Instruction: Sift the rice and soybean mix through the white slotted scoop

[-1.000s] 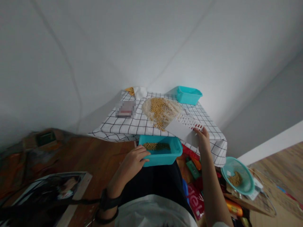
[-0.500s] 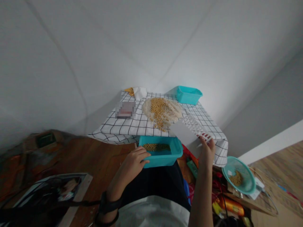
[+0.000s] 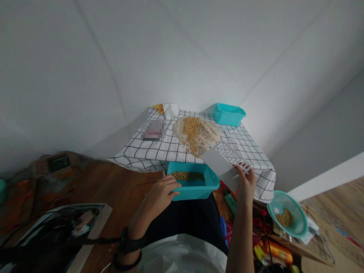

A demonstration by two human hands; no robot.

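My left hand [image 3: 165,187] is closed over the left end of a teal plastic bin [image 3: 196,193], thumb on its near rim. The bin sits over my lap, just below the table's front edge, with yellowish beans [image 3: 186,176] along its far side. In my right hand [image 3: 246,179] is a flat white plastic sheet with a row of slots [image 3: 217,161], gripped by its right end. The sheet slants over the table edge and the bin's right corner. Beyond its left tip, a heap of yellow beans [image 3: 191,129] lies on pale, fine grain [image 3: 210,132].
The table wears a black-and-white checked cloth [image 3: 170,146]. A second teal bin [image 3: 229,115] stands at its back right. White and yellow cloths [image 3: 170,110] lie at the back left, near a blurred-out item [image 3: 153,131]. A teal basket [image 3: 287,212] stands low on the right.
My right hand has brought the slotted white sheet slightly left and nearer to me. The left hand keeps its place on the bin. The view has turned a little.
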